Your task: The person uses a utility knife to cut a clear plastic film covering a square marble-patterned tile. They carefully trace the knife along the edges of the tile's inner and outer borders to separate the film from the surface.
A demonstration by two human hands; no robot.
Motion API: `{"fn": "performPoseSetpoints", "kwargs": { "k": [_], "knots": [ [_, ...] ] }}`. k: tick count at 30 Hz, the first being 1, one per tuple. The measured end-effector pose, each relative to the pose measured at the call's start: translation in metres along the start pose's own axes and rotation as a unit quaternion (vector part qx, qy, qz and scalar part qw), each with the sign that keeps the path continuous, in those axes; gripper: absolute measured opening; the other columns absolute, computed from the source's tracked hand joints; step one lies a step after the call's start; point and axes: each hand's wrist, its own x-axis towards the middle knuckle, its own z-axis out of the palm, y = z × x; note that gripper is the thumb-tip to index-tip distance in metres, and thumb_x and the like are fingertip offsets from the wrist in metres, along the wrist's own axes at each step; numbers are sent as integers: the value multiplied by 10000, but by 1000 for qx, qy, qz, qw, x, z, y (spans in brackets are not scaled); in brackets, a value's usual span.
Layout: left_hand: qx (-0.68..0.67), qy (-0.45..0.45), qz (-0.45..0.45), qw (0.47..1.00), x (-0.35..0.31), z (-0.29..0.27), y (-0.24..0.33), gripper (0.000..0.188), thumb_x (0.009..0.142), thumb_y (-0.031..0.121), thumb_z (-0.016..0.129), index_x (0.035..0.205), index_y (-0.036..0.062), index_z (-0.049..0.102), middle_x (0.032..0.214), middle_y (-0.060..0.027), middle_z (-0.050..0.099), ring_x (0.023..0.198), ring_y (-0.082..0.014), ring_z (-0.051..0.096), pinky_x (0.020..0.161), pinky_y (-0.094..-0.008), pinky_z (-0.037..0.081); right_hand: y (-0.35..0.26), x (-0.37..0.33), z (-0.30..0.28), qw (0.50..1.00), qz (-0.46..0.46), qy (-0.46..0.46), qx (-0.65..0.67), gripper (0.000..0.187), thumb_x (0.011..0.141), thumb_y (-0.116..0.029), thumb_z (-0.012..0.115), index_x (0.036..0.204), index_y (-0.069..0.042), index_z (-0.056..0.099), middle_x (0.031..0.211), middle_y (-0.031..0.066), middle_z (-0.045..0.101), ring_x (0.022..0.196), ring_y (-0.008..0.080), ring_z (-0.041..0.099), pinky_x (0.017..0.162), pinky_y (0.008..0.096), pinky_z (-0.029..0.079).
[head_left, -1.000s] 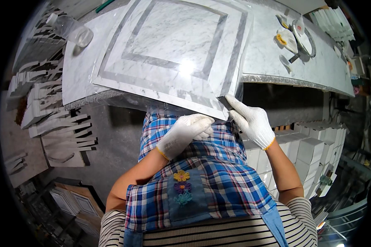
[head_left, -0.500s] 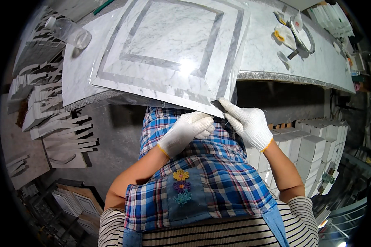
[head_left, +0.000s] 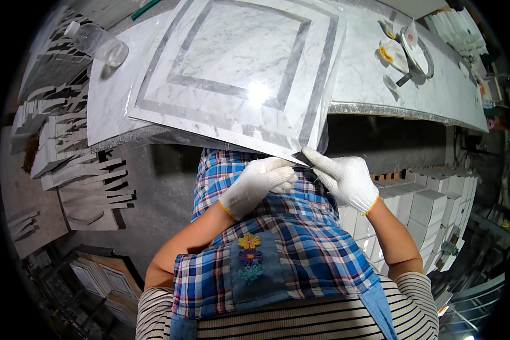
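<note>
A square marble panel (head_left: 232, 116), white with grey inlaid bands, rests tilted on the bench, its near corner jutting over the front edge. My right hand (head_left: 348, 181), in a white knitted glove, pinches that corner between thumb and fingers, beside a small dark patch (head_left: 299, 153). My left hand (head_left: 258, 187), gloved alike, lies just below the panel's near edge with its fingers curled inward. Whatever those fingers hold, if anything, is hidden. Clear plastic sheet (head_left: 181, 137) shows beneath the panel.
The bench (head_left: 396, 105) has a marble top. A clear bottle (head_left: 99, 45) stands at its left; a round dish (head_left: 418, 54) and a spare glove (head_left: 392, 55) lie right. White block stacks (head_left: 428, 207) stand low right; stone strips (head_left: 99, 181) lie at left.
The panel's near corner sits slightly lower and further right in view. My right hand has shifted with it, and my left fingers have uncurled slightly.
</note>
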Motion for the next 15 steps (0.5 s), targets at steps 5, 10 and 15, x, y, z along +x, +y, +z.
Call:
{"fn": "performPoseSetpoints", "kwargs": {
  "k": [5, 10, 15],
  "knots": [
    [-11, 6, -6, 1000, 0, 1, -1, 328, 1018, 181, 547, 1193, -73, 658, 952, -34, 671, 805, -65, 551, 759, -214, 460, 6, 9, 3, 996, -7, 60, 62, 445, 1000, -285, 632, 1445, -255, 623, 704, 121, 671, 617, 299, 672, 594, 401, 539],
    [5, -11, 1, 1000, 1, -2, -1, 342, 1014, 189, 554, 1204, -76, 655, 957, -38, 675, 812, -65, 558, 762, -215, 462, 5, 15, 4, 995, -43, 82, 34, 433, 1000, -280, 636, 1431, -244, 635, 681, 104, 657, 584, 286, 651, 570, 397, 517],
    [-5, 3, -5, 1000, -1, 0, 0, 337, 1012, 184, 552, 1200, -76, 655, 966, -45, 688, 832, -66, 577, 771, -214, 469, 6, 10, 2, 998, -44, 43, 11, 443, 996, -278, 642, 1438, -245, 629, 664, 92, 646, 573, 275, 645, 567, 395, 515]
  ]
}}
